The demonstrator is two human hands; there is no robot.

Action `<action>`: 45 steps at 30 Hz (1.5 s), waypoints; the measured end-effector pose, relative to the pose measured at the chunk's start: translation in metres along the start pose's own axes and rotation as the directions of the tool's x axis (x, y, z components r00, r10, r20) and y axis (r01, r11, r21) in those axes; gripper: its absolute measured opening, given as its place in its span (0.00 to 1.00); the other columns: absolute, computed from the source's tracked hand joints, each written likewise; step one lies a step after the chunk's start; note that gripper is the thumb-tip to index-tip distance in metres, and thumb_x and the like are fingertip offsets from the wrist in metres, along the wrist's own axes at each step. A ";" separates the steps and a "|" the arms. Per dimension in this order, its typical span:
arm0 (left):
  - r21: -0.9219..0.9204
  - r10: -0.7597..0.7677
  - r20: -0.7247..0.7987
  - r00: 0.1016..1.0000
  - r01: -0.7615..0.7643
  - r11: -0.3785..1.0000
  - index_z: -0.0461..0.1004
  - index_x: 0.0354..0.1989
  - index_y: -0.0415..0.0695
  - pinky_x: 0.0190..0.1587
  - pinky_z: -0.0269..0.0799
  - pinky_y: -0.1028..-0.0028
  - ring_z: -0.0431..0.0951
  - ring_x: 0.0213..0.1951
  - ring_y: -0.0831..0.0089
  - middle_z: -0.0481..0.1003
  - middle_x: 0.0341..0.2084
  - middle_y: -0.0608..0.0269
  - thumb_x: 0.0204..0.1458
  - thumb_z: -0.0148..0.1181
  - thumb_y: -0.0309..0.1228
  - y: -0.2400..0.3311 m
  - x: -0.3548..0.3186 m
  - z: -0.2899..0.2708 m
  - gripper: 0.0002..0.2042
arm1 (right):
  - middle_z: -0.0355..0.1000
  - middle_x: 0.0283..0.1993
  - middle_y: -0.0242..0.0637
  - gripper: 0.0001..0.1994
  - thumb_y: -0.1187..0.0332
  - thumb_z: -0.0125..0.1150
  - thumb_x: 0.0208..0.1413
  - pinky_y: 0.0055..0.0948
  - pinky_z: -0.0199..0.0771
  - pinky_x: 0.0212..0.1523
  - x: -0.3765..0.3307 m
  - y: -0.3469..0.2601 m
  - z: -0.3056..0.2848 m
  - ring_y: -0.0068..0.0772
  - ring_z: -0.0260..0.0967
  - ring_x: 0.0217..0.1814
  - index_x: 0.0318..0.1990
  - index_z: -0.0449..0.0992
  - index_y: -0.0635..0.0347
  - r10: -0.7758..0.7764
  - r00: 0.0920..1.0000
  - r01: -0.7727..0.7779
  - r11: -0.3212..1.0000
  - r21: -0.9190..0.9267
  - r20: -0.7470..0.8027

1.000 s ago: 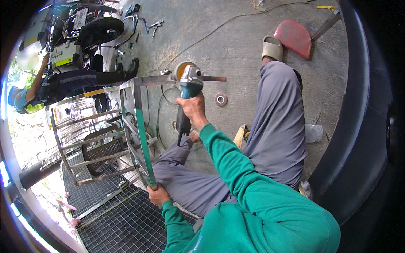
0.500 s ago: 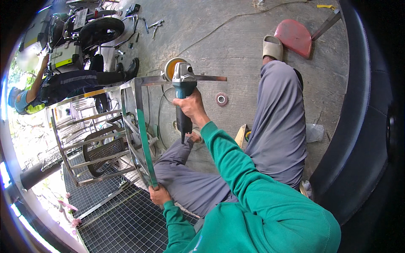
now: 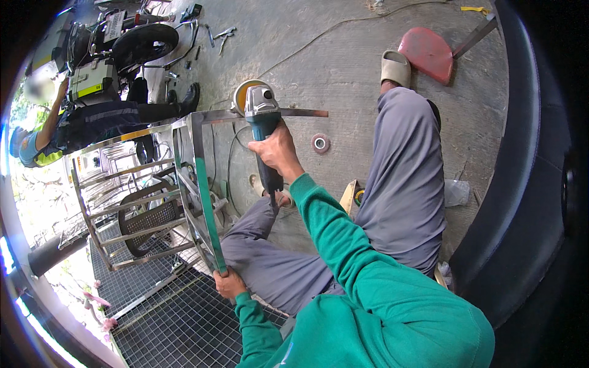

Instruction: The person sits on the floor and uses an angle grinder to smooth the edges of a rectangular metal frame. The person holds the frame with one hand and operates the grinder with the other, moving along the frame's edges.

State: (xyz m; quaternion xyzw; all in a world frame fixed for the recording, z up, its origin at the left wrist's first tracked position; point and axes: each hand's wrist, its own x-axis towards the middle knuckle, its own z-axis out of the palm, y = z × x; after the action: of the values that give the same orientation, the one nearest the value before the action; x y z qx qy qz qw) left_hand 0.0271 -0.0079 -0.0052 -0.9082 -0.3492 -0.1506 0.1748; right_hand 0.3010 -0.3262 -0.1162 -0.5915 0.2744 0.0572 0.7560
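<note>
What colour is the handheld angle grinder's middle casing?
The angle grinder's middle casing is dark teal, clearest in the head view.

Your camera rides on your head, the left one of a side-by-side pair, and looks steeply down over your lap. Your green sleeves (image 3: 334, 218) fill the lower part, close to the lens; your right hand (image 3: 280, 150) falls near the middle, your left hand (image 3: 230, 284) lower and to the left. Beyond them the view runs across the concrete floor (image 3: 356, 61) to a motorcycle (image 3: 130, 50) at the upper left, well away from you. It is upright and unmirrored, so its left is yours. The wide fisheye bends straight edges toward a dark, rounded rim.
</note>
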 end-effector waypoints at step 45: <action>0.037 0.025 -0.034 0.999 -0.023 0.999 0.75 0.33 0.49 0.35 0.69 0.40 0.80 0.33 0.38 0.80 0.26 0.46 0.51 0.64 0.47 -0.002 0.001 0.003 0.14 | 0.77 0.36 0.36 0.20 0.71 0.76 0.41 0.35 0.77 0.41 -0.009 0.035 0.024 0.32 0.75 0.36 0.43 0.75 0.62 0.146 0.971 -0.070 0.932 0.355 -0.190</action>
State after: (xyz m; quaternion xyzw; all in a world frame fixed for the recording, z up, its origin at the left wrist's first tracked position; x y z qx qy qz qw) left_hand 0.0272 -0.0048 -0.0075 -0.9062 -0.3379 -0.1579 0.1993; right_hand 0.2868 -0.2913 -0.1385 -0.4362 0.3918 -0.0138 0.8100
